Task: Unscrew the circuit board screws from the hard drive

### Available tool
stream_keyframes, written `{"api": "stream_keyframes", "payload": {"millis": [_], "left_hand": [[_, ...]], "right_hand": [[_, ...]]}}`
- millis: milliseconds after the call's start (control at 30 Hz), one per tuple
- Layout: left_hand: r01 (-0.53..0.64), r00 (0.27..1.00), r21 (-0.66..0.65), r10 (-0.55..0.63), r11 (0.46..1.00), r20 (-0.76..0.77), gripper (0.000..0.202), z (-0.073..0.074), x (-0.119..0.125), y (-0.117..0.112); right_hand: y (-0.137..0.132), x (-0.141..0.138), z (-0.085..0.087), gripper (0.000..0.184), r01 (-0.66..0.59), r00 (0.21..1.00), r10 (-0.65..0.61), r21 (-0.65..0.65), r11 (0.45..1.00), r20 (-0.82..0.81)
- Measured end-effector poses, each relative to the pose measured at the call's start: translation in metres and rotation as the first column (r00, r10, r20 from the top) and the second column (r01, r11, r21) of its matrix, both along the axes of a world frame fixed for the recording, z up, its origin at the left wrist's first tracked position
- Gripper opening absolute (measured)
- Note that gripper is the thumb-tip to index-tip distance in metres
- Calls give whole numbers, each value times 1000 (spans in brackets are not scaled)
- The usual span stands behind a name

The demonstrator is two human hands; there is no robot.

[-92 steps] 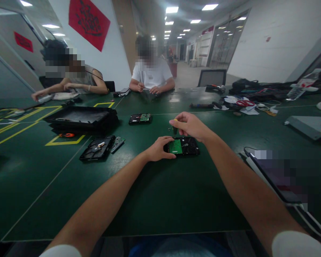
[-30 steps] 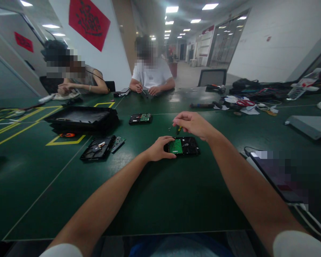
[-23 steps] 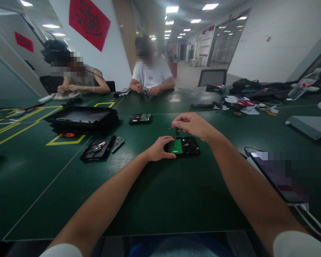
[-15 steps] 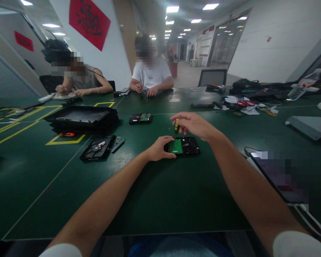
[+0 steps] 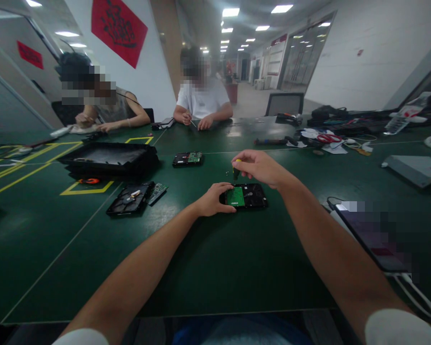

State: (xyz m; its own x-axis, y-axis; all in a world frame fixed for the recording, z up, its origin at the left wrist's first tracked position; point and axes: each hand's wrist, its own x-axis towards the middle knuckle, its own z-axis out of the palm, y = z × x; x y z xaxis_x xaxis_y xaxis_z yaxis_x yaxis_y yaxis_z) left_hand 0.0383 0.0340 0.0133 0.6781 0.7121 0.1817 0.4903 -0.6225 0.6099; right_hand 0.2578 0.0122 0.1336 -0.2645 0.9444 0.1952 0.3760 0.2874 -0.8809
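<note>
"Yellow showed at the top of the screwdriver (image 5: 236,173), didn't it? Who had hold of it?"

"The right hand (image 5: 258,168). Its thumb and fingers were pinched around the short handle, which stood nearly upright and turned dark lower down. I couldn't tell whether the tip touched anything."

"And the other fingers?"

"The left hand (image 5: 213,200) gripped the left end of the black drive (image 5: 256,195), thumb at the near edge, forefinger at the far one."

"How did that drive look?"

"Flat and oblong, its long side running left to right. A bright green circuit board (image 5: 237,195) covered much of its left part, with a small white label by the near edge. The rest was black, with a greyish mark near the middle and a pale dot toward the right end."

"Where was it?"

"Flat on the dark green tabletop (image 5: 244,268), just below the screwdriver."

"And farther out?"

"Tiny pale bits (image 5: 227,172) lay just past the drive. Off to the left were a black casing (image 5: 124,202) and, beside it, a loose board (image 5: 158,193). Farther back lay a second drive (image 5: 181,159)."
</note>
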Motion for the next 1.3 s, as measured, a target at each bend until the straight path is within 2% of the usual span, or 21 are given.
{"api": "stream_keyframes", "payload": {"millis": [167,367,500,633,800,900,1133,1300], "left_hand": [[1,1000,16,-1,1000,22,87,1,0,-2],[-1,1000,6,1,1000,3,88,1,0,-1],[5,1000,8,-5,1000,2,90,0,0,1],[10,1000,9,-10,1000,1,90,-1,1,2],[4,1000,22,-4,1000,-4,89,-2,2,2],[6,1000,16,-6,1000,-7,90,-2,1,2],[4,1000,6,-4,1000,5,89,-1,0,1],[6,1000,4,-6,1000,-4,90,0,0,1]], "right_hand": [[1,0,-2,19,7,1000,-7,13,1000,6],[-1,0,0,15,3,1000,-4,27,1000,19],[-2,0,1,21,-23,999,22,18,1000,38],[2,-3,-2,26,-66,995,62,-45,997,-73],[6,-5,-4,17,-76,979,47,-141,987,-197],[4,-5,-3,14,-51,987,33,-111,993,-158],[2,-1,-4,20,-19,998,19,-2,1000,-57],[3,-2,-4,25,21,999,-21,-16,1000,-44]]}}
